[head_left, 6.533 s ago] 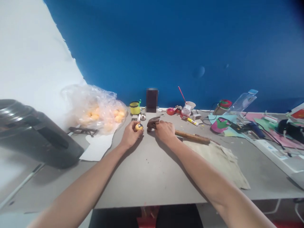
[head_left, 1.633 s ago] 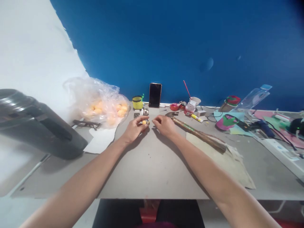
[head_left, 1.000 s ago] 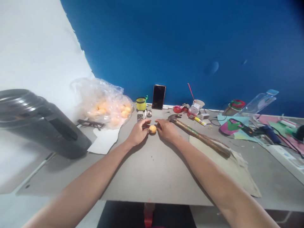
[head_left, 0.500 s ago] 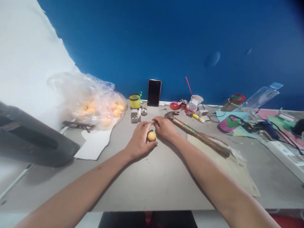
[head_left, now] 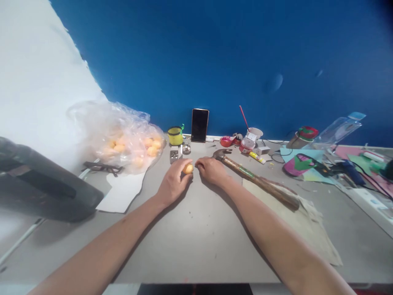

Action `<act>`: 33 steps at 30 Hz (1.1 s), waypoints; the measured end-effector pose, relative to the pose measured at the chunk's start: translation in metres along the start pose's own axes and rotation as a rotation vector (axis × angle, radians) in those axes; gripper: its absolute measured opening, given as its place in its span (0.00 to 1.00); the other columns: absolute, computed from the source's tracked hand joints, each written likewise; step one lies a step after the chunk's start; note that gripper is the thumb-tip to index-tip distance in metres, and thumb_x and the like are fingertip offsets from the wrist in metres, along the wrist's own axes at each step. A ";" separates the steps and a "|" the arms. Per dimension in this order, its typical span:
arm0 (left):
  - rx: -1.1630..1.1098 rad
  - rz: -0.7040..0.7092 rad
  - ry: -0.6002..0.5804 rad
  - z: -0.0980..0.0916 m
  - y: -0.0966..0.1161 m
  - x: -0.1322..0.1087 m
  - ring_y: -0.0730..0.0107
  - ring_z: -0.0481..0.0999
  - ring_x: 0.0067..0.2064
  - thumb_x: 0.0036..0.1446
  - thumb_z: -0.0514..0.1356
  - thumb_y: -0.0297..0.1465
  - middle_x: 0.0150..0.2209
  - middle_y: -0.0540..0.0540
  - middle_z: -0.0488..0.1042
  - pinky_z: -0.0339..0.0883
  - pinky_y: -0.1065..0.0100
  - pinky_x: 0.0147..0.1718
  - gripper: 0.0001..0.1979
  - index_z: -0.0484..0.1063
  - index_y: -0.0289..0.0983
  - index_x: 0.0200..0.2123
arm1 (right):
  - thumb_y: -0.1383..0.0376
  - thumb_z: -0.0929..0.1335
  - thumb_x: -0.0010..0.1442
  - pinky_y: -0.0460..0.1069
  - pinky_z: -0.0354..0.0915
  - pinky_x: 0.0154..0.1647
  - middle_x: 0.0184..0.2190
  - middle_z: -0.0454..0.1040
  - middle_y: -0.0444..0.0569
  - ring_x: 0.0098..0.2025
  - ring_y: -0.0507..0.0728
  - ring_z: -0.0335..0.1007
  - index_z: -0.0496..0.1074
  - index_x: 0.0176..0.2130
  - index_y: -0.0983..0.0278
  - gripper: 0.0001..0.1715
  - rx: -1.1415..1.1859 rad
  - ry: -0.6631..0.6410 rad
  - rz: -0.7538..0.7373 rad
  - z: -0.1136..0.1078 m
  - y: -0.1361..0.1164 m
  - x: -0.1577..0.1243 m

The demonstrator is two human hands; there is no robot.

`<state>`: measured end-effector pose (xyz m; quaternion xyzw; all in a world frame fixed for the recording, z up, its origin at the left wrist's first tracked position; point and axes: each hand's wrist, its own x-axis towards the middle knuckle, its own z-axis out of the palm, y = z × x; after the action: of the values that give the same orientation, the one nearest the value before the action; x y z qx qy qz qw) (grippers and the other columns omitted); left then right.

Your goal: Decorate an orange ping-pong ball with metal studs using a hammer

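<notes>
My left hand (head_left: 173, 182) rests on the grey table (head_left: 196, 241) with its fingers curled round a small orange ball (head_left: 188, 168). My right hand (head_left: 211, 170) sits just to the right of the ball, fingers bent and pinched toward it; what they hold, if anything, is too small to see. A hammer (head_left: 254, 178) with a wooden handle lies on the table right behind my right hand, its head near my knuckles.
A clear plastic bag (head_left: 119, 137) of several orange balls lies at the left, spectacles (head_left: 101, 167) beside it. A phone (head_left: 199, 125) leans on the blue wall, a yellow cup (head_left: 175, 135) next to it. Cloth (head_left: 303, 221) and craft clutter fill the right; a dark container (head_left: 39, 188) stands far left.
The hammer was under my right hand 6.5 s ago and now lies free behind it. My left hand has shifted the orange ball slightly back and left over the last half second.
</notes>
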<state>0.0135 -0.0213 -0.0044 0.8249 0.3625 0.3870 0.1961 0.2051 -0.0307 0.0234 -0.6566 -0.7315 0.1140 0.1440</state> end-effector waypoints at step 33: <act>0.048 -0.098 -0.157 -0.003 -0.002 0.009 0.49 0.75 0.52 0.66 0.55 0.45 0.45 0.38 0.78 0.68 0.50 0.55 0.21 0.78 0.37 0.50 | 0.69 0.62 0.71 0.50 0.65 0.49 0.48 0.80 0.53 0.49 0.59 0.75 0.80 0.49 0.62 0.18 -0.015 -0.016 -0.088 0.005 0.012 0.003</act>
<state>0.0140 -0.0129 0.0010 0.8385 0.3948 0.3022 0.2230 0.2140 -0.0258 0.0147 -0.6238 -0.7617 0.1075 0.1382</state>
